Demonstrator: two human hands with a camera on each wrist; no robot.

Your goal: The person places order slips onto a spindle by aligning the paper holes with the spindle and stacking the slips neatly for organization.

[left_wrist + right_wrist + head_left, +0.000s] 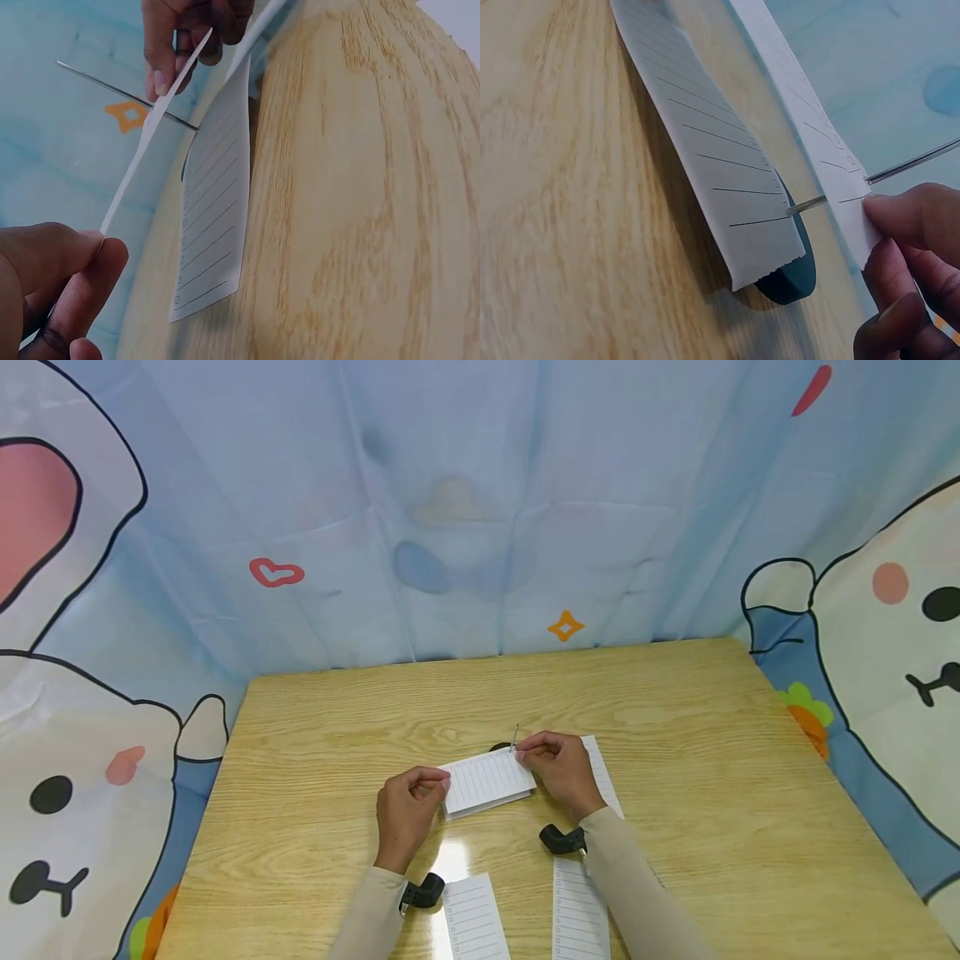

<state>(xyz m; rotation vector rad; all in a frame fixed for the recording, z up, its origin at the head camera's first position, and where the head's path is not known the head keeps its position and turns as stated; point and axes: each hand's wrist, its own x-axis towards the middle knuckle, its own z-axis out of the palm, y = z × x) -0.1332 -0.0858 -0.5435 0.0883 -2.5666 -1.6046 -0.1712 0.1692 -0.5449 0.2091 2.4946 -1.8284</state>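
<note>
A paper spike (514,737), a thin metal rod on a dark base (791,281), stands near the middle of the table. One lined checklist sheet (705,150) is pierced near its end and sits low on the rod, over the base. Higher up, a second lined sheet (483,779) is stretched between both hands, with the rod passing through its right end. My left hand (408,814) pinches this sheet's left end between thumb and forefinger. At the other end, right beside the rod, my right hand (562,772) pinches its corner.
Two more checklist sheets lie near the front edge, a left one (476,920) and a right one (580,910) partly under the right sleeve. Another sheet (602,777) shows behind my right hand. A printed curtain (465,568) hangs behind the wooden table (315,752).
</note>
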